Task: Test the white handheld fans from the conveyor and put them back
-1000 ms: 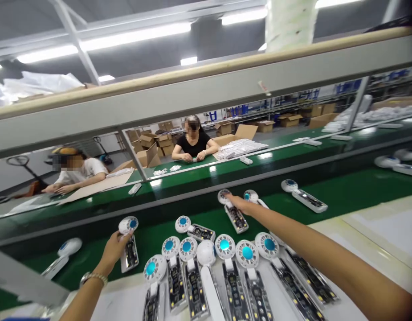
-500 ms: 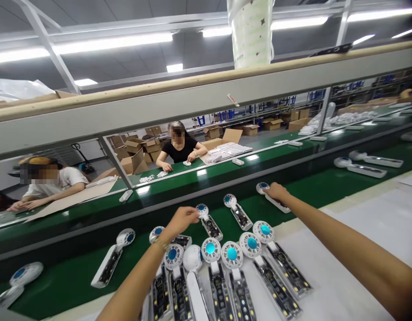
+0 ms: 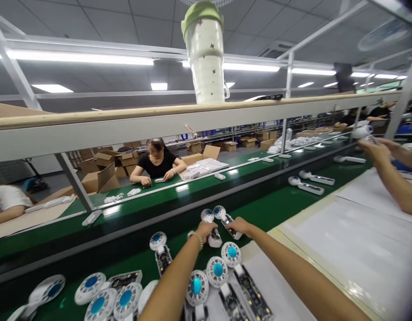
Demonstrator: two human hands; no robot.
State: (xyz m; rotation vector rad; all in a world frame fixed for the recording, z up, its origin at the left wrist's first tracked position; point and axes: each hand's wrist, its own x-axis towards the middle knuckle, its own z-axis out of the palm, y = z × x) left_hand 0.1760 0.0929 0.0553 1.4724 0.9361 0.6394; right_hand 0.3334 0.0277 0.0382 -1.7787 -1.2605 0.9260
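Your left hand (image 3: 206, 230) is gripping, fingers curled shut, the neck of a white plastic handheld fan (image 3: 208, 216) with a round blue-centred head and a bare circuit board in its open handle. Your right hand (image 3: 238, 225) is pressing closed fingers over the handle of a second white fan (image 3: 220, 211), just beside the first. Both fans are lying on the green conveyor belt (image 3: 286, 203), near its front edge.

Judged by build, each fan is light and stiff, but the exposed board is likely fragile. Be taking it by the shell's sides or neck, not by the components.

A row of matching fans (image 3: 218, 269) is lying at the edge of the white table mat (image 3: 342, 236). To the right, a co-worker's hands (image 3: 376, 151) are holding a white part. Across the line, a person in a black top (image 3: 157, 162) is sitting.
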